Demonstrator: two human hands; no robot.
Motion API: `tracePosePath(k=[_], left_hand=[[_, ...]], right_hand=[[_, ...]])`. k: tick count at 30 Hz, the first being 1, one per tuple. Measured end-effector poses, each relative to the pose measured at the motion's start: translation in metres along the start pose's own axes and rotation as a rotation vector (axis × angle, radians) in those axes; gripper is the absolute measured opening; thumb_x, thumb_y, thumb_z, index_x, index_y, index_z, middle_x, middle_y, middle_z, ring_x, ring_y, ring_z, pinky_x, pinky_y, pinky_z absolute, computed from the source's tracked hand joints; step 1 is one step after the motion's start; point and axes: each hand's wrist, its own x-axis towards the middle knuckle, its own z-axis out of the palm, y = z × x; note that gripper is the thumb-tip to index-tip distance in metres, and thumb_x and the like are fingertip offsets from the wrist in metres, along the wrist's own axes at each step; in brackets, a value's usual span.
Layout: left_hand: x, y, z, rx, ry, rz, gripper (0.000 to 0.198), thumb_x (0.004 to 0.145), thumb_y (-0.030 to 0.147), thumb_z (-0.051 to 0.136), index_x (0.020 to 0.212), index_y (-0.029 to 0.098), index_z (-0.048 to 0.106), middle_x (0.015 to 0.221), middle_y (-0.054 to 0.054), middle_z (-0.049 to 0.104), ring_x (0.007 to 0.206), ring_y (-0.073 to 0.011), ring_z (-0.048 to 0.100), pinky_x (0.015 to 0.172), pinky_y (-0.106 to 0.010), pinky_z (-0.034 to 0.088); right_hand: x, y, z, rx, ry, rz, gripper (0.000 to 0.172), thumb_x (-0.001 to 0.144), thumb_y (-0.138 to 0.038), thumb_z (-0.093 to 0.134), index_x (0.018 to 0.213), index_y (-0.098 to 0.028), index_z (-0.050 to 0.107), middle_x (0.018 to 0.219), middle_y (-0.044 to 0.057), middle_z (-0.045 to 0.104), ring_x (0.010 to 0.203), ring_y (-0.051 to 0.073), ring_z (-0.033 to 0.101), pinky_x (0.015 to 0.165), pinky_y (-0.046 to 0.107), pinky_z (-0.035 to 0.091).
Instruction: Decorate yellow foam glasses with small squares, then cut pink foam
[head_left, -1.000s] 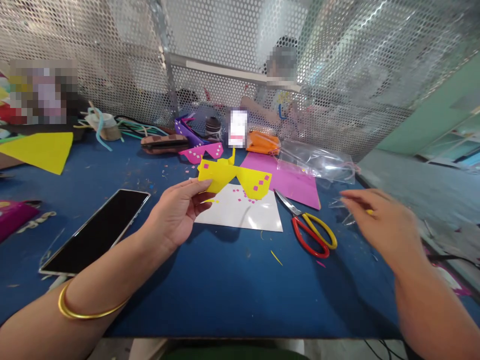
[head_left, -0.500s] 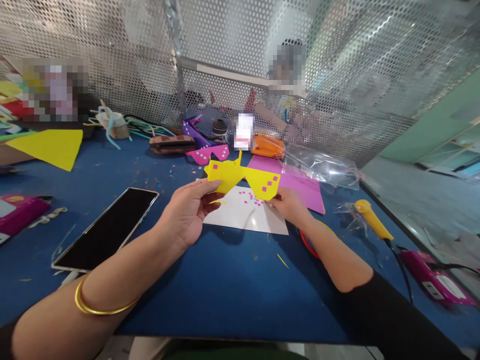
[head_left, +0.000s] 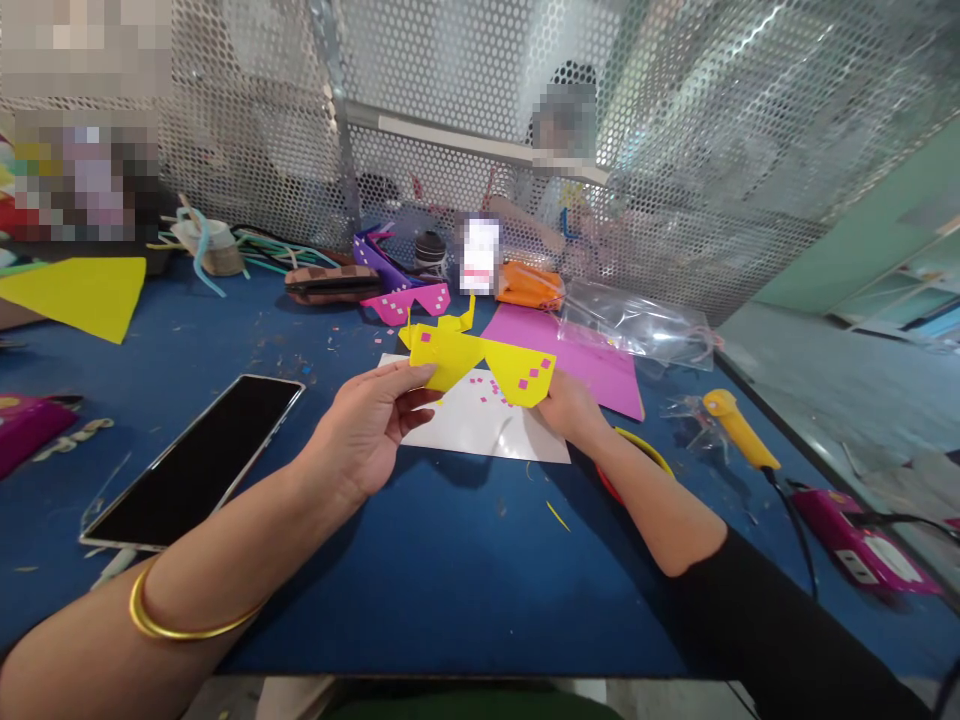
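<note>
Yellow craft glasses (head_left: 451,358), with small pink squares on both lens shapes, are held up above a white sheet (head_left: 457,436). My left hand (head_left: 375,415) is closed on the left lens, thumb in front and fingers behind. At the right lens's outer edge is my right hand (head_left: 574,408), closed on it; its fingertips are hidden behind the lens. Loose pink squares (head_left: 477,381) lie scattered on the white sheet below the glasses. Behind them rest pink glasses (head_left: 409,303) with pale squares and a purple pair (head_left: 382,262).
A large dark-screened phone (head_left: 199,460) lies left; a lit phone (head_left: 480,255) stands ahead. To the right are a yellow glue gun (head_left: 739,430), a corded magenta power strip (head_left: 862,540), a purple sheet (head_left: 592,370) and clear plastic bags (head_left: 637,325). A perforated metal screen (head_left: 450,80) closes off the back.
The glasses have turned slightly, and the right hand's fingertips have gone behind the right lens. The left hand keeps its hold. The whole view has shifted a little.
</note>
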Motion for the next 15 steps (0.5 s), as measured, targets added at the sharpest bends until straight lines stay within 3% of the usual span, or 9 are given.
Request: tracePosePath(k=[15], left_hand=[[-0.0001,-0.0013,-0.0019,0.0,-0.02,-0.001,0.013,0.066,0.013,0.077,0.079,0.012,0.075,0.084,-0.007,0.076,0.062,-0.0105,0.065,0.049,-0.017,0.048]], right_hand=[[0.0,0.0012,0.0034,0.022,0.03,-0.044,0.033,0.094,-0.034,0.059,0.123,-0.019,0.058,0.124,0.009,0.061,0.103,0.022,0.063,0.087,0.044,0.054]])
